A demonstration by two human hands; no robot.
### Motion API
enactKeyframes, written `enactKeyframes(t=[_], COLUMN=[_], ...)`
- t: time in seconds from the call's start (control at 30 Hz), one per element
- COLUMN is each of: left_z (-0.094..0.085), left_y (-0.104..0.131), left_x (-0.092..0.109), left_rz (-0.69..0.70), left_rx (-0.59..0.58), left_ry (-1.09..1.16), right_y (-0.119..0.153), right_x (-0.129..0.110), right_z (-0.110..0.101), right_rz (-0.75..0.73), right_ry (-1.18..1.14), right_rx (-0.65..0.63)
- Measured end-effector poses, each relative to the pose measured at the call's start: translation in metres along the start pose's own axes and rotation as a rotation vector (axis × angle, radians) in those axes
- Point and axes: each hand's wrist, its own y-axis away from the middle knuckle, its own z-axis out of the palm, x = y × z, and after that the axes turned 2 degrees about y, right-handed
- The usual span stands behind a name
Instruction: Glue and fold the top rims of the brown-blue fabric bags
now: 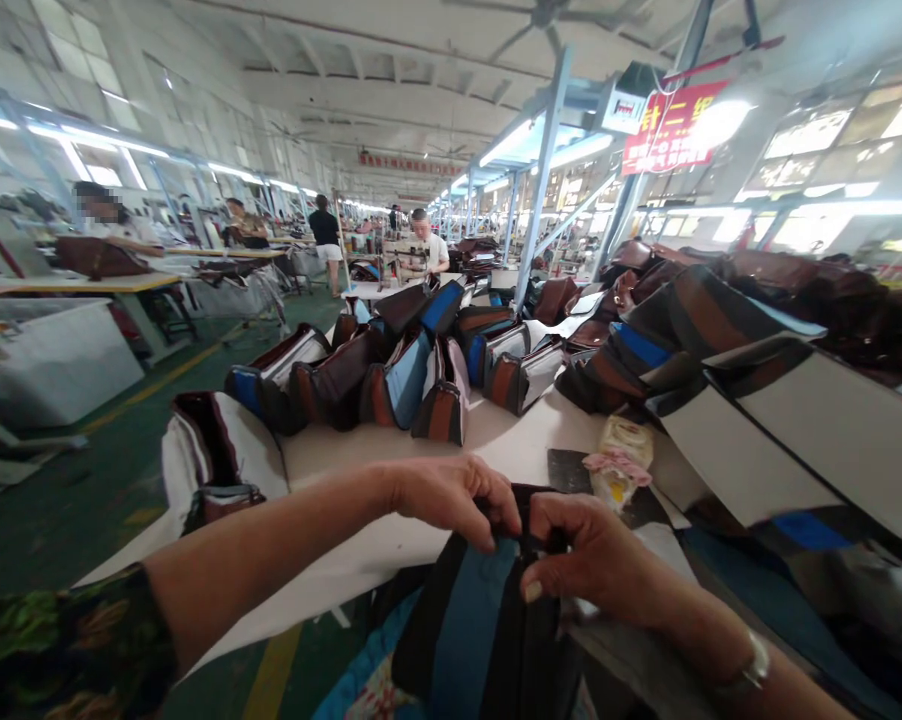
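Observation:
A black bag piece with a blue stripe (472, 625) hangs over the near edge of the pale table, below both hands. My left hand (458, 500) has its fingers bent over the top edge of the piece, pinching it. Close beside it on the right, my right hand (586, 555) grips the same top edge between thumb and curled fingers. The fingertips of the two hands are a short gap apart. Part of the top edge is hidden behind the fingers.
Several unfinished bags (440, 395) stand in a row across the pale table (331, 460). A white-sided bag (230, 450) is at the left. Stacked bag pieces (803, 430) fill the right side. A cloth bundle (622, 460) lies beyond my right hand. A person (428, 250) sits further back.

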Motion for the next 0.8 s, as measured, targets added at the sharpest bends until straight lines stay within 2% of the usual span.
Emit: enactKeyframes(t=[0.1,0.2,0.37,0.5,0.67,0.8], left_z=[0.015,0.026,0.029,0.032,0.037,0.037], left_y=[0.003,0.004,0.0,-0.002,-0.002,-0.005], left_x=[-0.005,-0.002,0.008,0.005,-0.002,-0.002], left_rz=[-0.01,0.028,0.105,0.079,0.024,0.024], left_rx=[0.019,0.084,0.045,0.088,0.1,0.093], left_ry=[0.004,0.012,0.03,0.023,0.013,-0.003], right_y=[0.007,0.009,0.004,0.007,0.017,0.02], right_x=[0.008,0.005,0.0,0.004,0.005,0.003], right_z=[0.014,0.016,0.005,0.001,0.004,0.007], right_rz=[-0.002,-0.016,-0.034,0.031,0.012,0.028], right_ry=[0.034,-0.034,-0.139,-0.195,-0.171,-0.147], right_rx=[0.016,0.027,-0.062,-0.124,-0.115,-0.058])
